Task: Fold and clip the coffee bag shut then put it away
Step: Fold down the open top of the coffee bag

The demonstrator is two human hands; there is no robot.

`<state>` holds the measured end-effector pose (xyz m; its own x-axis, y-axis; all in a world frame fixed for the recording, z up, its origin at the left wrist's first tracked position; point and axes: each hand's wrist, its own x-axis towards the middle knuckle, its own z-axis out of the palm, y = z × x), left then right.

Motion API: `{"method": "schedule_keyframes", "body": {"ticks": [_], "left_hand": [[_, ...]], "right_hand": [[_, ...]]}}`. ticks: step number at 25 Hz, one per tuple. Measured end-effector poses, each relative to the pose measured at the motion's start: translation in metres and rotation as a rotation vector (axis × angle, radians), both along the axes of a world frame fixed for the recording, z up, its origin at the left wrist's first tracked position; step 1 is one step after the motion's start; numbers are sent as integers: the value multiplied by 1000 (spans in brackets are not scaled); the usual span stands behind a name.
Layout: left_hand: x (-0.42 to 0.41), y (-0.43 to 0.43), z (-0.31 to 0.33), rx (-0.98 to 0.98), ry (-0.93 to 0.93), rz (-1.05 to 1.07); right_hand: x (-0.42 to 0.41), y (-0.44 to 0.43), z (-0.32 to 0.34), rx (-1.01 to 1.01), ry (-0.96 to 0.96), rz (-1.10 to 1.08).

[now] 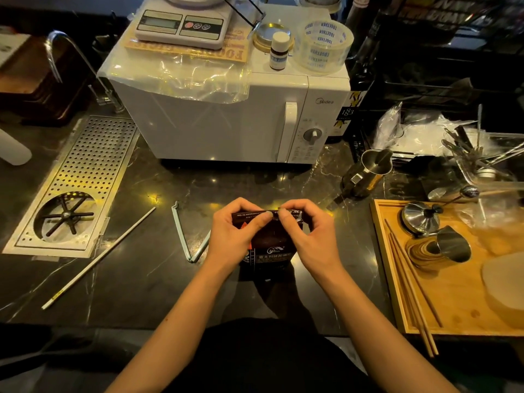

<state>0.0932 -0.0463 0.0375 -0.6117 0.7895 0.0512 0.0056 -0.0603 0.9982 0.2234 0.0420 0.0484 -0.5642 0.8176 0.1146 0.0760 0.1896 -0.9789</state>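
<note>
A dark coffee bag (271, 248) with white print stands on the black marble counter (158, 279), front and centre. My left hand (235, 234) and my right hand (309, 236) both pinch its folded top edge, thumbs meeting at the middle. A pale green bag clip (181, 234) lies hinged apart in a V just left of my left hand, partly hidden behind it. A long white stick (99, 256) lies further left.
A white microwave (226, 109) stands behind, carrying a scale (181, 25), small bottle (279, 51) and tape roll (324, 46). A perforated metal drain tray (76, 188) lies left. A steel jug (365, 177) and a wooden tray (453, 293) with chopsticks and steel tools sit right.
</note>
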Motion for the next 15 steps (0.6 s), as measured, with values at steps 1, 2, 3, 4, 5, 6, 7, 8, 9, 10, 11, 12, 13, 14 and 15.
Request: {"method": "schedule_keyframes", "body": {"ticks": [1, 2, 3, 4, 5, 6, 7, 8, 9, 10, 11, 12, 13, 14, 15], "left_hand": [[0, 0, 0, 9, -1, -1], [0, -1, 0, 18, -4, -6], [1, -1, 0, 26, -8, -10], [1, -2, 0, 29, -13, -7], [2, -2, -1, 30, -15, -3], [2, -3, -1, 27, -17, 1], [2, -3, -2, 22, -21, 3], [3, -3, -3, 15, -23, 6], [3, -3, -4, 10, -23, 15], [4, -3, -5, 7, -23, 27], [6, -3, -6, 5, -25, 39], [7, -3, -7, 3, -27, 51], [9, -3, -8, 3, -32, 66], [10, -3, -9, 8, -38, 86], [11, -2, -9, 15, -48, 110]], "right_hand": [[-3, -3, 0, -11, 2, 13], [-5, -5, 0, -24, 9, 23], [-8, -6, 0, -29, 16, 22], [-11, -7, -1, -26, 19, 13], [-13, -7, -1, -25, 19, -3], [-14, -8, -2, -25, 14, -23], [-16, -9, -3, -24, 6, -43], [-16, -11, -4, -15, -2, -60], [-17, -12, -5, -1, -10, -76], [-17, -14, -5, 15, -15, -92], [-18, -15, -6, 29, -19, -108], [-18, -16, -6, 36, -22, -125], [-18, -17, -6, 35, -24, -142], [-18, -17, -7, 29, -26, -161], [-19, -17, -7, 18, -26, -182]]}}
